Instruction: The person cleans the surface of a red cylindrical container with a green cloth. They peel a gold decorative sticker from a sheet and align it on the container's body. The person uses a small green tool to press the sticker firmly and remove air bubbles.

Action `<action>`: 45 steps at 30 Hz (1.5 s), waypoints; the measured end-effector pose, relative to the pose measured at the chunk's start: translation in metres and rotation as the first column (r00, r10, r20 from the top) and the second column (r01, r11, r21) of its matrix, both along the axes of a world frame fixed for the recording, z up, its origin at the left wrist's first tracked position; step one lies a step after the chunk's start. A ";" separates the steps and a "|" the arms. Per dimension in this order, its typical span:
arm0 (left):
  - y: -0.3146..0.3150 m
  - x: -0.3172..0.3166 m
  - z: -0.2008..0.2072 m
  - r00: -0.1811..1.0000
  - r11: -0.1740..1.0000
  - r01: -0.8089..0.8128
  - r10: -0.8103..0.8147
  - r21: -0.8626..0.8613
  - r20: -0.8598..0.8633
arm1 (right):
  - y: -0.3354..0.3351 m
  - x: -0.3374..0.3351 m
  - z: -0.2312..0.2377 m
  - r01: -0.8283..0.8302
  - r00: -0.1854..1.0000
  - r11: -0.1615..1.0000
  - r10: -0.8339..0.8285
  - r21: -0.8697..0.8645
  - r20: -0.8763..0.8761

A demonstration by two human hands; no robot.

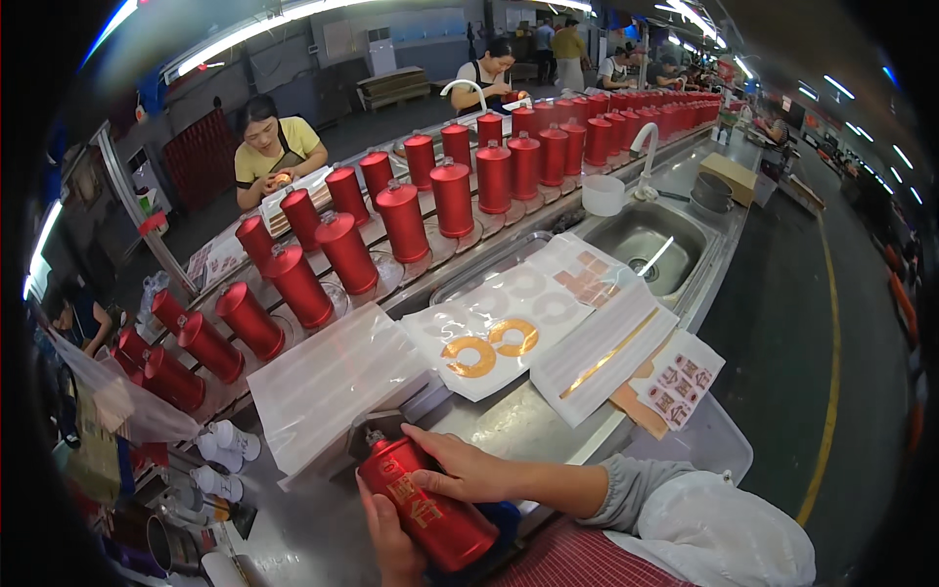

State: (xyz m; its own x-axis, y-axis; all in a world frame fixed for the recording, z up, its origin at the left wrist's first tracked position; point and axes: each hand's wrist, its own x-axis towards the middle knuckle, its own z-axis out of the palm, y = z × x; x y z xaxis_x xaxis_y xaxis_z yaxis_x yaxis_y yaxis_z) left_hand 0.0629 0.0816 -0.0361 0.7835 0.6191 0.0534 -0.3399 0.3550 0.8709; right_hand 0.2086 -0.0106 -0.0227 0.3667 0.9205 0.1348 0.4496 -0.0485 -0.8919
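A glossy red bottle (462,536) with gold characters and a clear narrow neck lies tilted near the lower edge, its neck pointing away from me. My left hand (393,541) cups its left side, the fingers partly hidden beneath it. Over the bottle's upper right side, my right hand (458,468) is closed, with the thumb laid on the front by the gold characters. Just beyond the neck stands a dark grey block-like piece (383,427). A white backing sheet with gold ring-shaped decals (469,358) lies on the metal bench beyond my hands.
Rows of red bottles (401,223) stand on a conveyor beyond the bench. A translucent sheet (328,377) lies at left, white cups (217,481) below it. At right are a printed label sheet (677,382), a plastic bin (709,435) and a sink (675,235). Co-workers sit across the line.
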 end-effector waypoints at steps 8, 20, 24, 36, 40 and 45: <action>-0.001 -0.012 0.008 0.998 0.984 0.057 -0.052 0.166 -0.032 | -0.016 -0.003 0.001 -0.018 0.998 0.989 0.009 0.146 0.060; -0.011 -0.026 0.010 1.000 0.936 0.011 -0.006 0.352 -0.016 | -0.027 -0.007 0.020 -0.168 0.980 0.966 0.142 0.197 0.142; -0.014 -0.025 0.012 1.000 0.934 0.010 -0.009 0.356 -0.003 | -0.030 -0.007 0.020 -0.180 0.973 0.957 0.140 0.227 0.181; -0.007 -0.018 0.008 0.997 0.945 -0.026 0.050 0.327 -0.063 | -0.019 -0.010 0.010 -0.099 0.991 0.982 0.083 0.163 0.106; -0.004 -0.018 0.006 0.988 0.984 0.046 -0.020 0.173 -0.153 | -0.013 -0.012 0.001 -0.027 0.999 0.999 0.025 0.044 0.047; 0.000 -0.006 0.000 0.988 0.994 -0.034 0.050 0.108 -0.146 | -0.004 -0.009 -0.008 0.011 0.999 0.999 -0.012 0.039 0.033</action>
State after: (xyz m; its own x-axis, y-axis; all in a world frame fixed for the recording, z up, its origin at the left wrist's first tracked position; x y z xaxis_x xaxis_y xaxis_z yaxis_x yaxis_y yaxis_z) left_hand 0.0565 0.0811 -0.0363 0.7608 0.6490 0.0049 -0.2167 0.2468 0.9445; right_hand 0.1998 -0.0151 -0.0308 0.3720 0.9100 0.1831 0.4789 -0.0191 -0.8777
